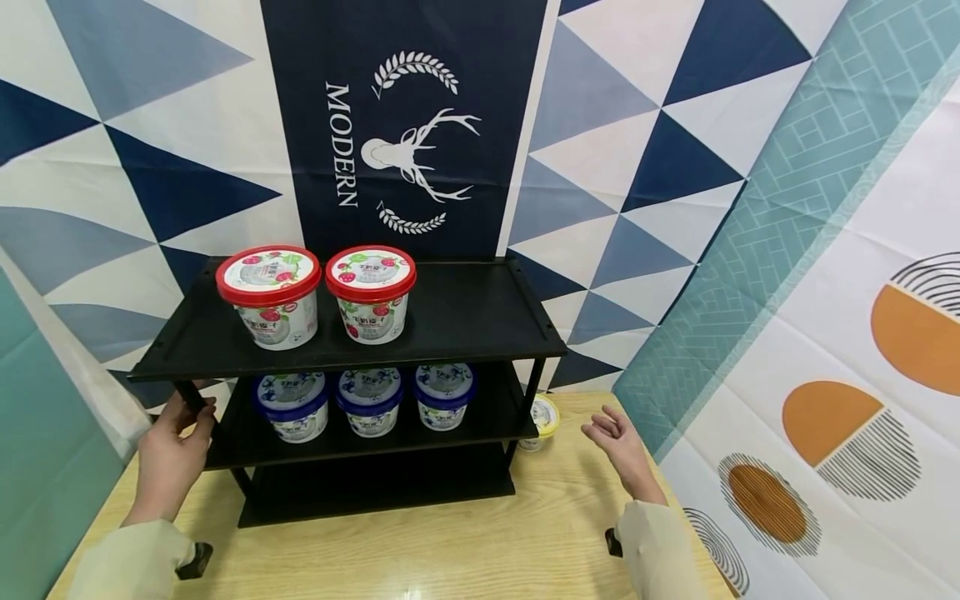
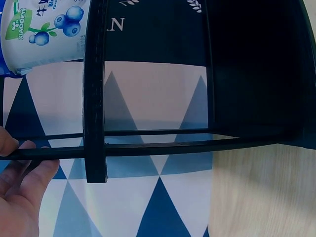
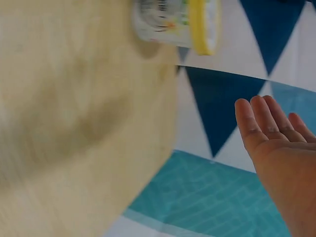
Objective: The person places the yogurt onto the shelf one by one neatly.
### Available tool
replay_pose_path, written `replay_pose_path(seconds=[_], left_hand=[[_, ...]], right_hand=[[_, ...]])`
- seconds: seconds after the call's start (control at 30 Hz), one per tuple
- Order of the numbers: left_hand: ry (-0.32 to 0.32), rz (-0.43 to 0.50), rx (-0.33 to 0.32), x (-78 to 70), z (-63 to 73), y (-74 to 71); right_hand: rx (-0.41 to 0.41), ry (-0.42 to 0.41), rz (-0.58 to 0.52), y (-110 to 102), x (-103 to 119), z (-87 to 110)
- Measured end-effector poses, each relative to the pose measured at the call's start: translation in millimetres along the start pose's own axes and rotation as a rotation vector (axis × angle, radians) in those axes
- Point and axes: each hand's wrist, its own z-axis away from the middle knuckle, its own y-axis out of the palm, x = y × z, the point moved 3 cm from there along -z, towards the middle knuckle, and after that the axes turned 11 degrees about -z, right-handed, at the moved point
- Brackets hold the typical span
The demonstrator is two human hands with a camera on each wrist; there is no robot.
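A black three-tier rack [image 1: 465, 304] stands on the wooden table. My left hand [image 1: 172, 454] grips the rack's left post between the top and middle tiers; in the left wrist view its thumb and fingers [image 2: 37, 182] pinch a thin black bar. My right hand [image 1: 618, 450] hovers over the table right of the rack, holding nothing, its fingers [image 3: 247, 118] loosely extended. Nearest to it is a tub with a yellow lid [image 1: 545, 417], partly hidden behind the rack's right side. Two red-lidded tubs [image 1: 273, 296] [image 1: 371, 292] sit on the top tier.
Three blue-lidded tubs [image 1: 292, 404] [image 1: 370, 402] [image 1: 444, 396] line the middle tier. Behind the rack hangs a patterned cloth [image 1: 600, 167] with a deer print. Teal and white cloth walls [image 1: 825, 417] close in the table's right side. Bare table top [image 1: 420, 550] shows in front.
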Motion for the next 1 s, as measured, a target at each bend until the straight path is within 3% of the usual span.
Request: replay_pose_path(seconds=[0.37, 0.63, 1.0], left_hand=[[-0.007, 0.005, -0.001, 1.1, -1.6, 1.6], [0.008, 0.011, 0.000, 0.6, -2.2, -0.2], [0.000, 0.019, 0.008, -0.9, 0.0, 0.5]], right_hand=[[-0.030, 0.076, -0.005, 8, -46, -0.7], [-0.008, 0.108, -0.014, 17, -58, -5.9], [-0.083, 0.103, 0.013, 41, -69, -23.9]])
